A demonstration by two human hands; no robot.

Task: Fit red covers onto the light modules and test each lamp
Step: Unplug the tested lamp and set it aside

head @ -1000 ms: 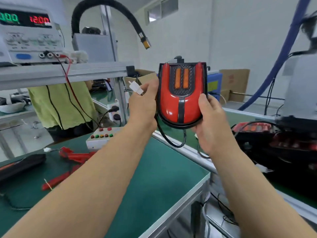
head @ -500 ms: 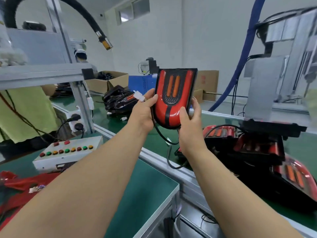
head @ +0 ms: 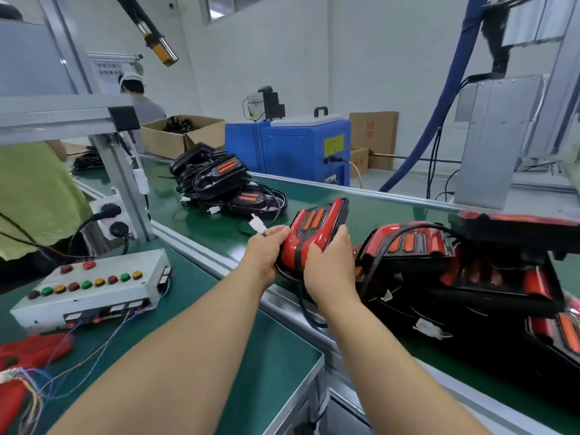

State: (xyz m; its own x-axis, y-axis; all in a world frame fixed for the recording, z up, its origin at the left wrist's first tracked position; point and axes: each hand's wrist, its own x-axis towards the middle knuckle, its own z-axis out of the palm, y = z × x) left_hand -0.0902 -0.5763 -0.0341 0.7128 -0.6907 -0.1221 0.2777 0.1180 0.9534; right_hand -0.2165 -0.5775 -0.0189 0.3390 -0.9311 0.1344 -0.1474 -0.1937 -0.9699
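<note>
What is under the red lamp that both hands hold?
Its black cable loops down beneath the red lamp, by the green belt's rail. The left hand and right hand hide its base.

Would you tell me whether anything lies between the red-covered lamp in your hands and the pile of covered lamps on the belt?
Nothing visible does. The red-covered lamp, held by the left hand and right hand, is beside the pile's nearest lamp; only its own black cable dangles beneath it.

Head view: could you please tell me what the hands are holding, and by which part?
Both hands grip one lamp at its near end: left hand on its left edge, also pinching the white connector, right hand on its right edge.
</note>
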